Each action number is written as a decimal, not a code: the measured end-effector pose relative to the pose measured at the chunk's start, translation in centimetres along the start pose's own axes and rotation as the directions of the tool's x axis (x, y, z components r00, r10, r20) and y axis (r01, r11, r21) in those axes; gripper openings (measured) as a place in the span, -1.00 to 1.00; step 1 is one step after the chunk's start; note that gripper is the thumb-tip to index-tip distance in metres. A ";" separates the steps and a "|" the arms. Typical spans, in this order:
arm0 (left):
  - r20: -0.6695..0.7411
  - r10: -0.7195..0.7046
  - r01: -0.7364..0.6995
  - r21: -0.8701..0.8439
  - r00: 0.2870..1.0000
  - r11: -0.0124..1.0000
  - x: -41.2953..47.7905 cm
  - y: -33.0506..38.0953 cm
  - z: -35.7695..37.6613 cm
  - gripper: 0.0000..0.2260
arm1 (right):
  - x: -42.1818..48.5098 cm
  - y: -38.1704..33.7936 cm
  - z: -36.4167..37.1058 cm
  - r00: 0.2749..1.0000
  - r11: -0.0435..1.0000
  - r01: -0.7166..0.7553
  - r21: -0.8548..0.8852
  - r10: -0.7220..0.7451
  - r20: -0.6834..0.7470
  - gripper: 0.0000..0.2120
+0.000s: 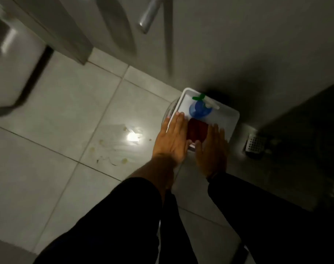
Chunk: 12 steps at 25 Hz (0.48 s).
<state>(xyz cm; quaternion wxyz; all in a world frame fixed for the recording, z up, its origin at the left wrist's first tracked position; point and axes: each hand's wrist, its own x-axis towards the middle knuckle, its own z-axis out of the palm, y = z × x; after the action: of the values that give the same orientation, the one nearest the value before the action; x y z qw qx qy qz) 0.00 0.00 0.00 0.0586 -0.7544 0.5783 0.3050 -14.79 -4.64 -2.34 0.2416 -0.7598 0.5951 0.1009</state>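
A white plastic tub stands on the tiled floor against the wall. Inside it are a blue spray bottle with a green and white trigger head and a dark red thing, perhaps a cloth or sponge. My left hand lies flat with straight fingers over the tub's left rim. My right hand lies flat with straight fingers over the tub's near right part. Both hands are above or on the tub; whether they touch it is unclear. Dark sleeves cover both forearms.
A metal floor drain sits to the right of the tub. Yellowish stains and a bright light glare mark the floor tile to the left. A white toilet is at far left. A metal handle hangs above.
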 end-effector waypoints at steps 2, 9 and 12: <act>0.089 -0.025 0.032 -0.081 0.996 0.996 3.8 0.9 3.7 -0.30 | 3.4 2.6 3.3 0.988 0.989 -0.131 0.073 0.124 0.094 -0.30; 0.169 -0.282 0.315 -0.222 0.944 0.923 14.9 1.9 11.3 -0.49 | 14.0 5.6 10.6 0.890 0.756 -0.455 0.470 0.399 0.220 -0.47; 0.186 -0.321 0.369 -0.374 0.929 0.851 17.2 1.8 12.6 -0.58 | 15.3 6.1 12.0 0.834 0.428 -0.529 0.733 0.420 0.357 -0.63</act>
<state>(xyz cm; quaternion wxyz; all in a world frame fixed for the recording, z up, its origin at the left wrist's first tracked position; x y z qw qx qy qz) -4.14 -9.38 -18.76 -0.0104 -0.8226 0.3537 0.4451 -14.87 -12.97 -21.02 0.5564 -0.3571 0.7468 -0.0720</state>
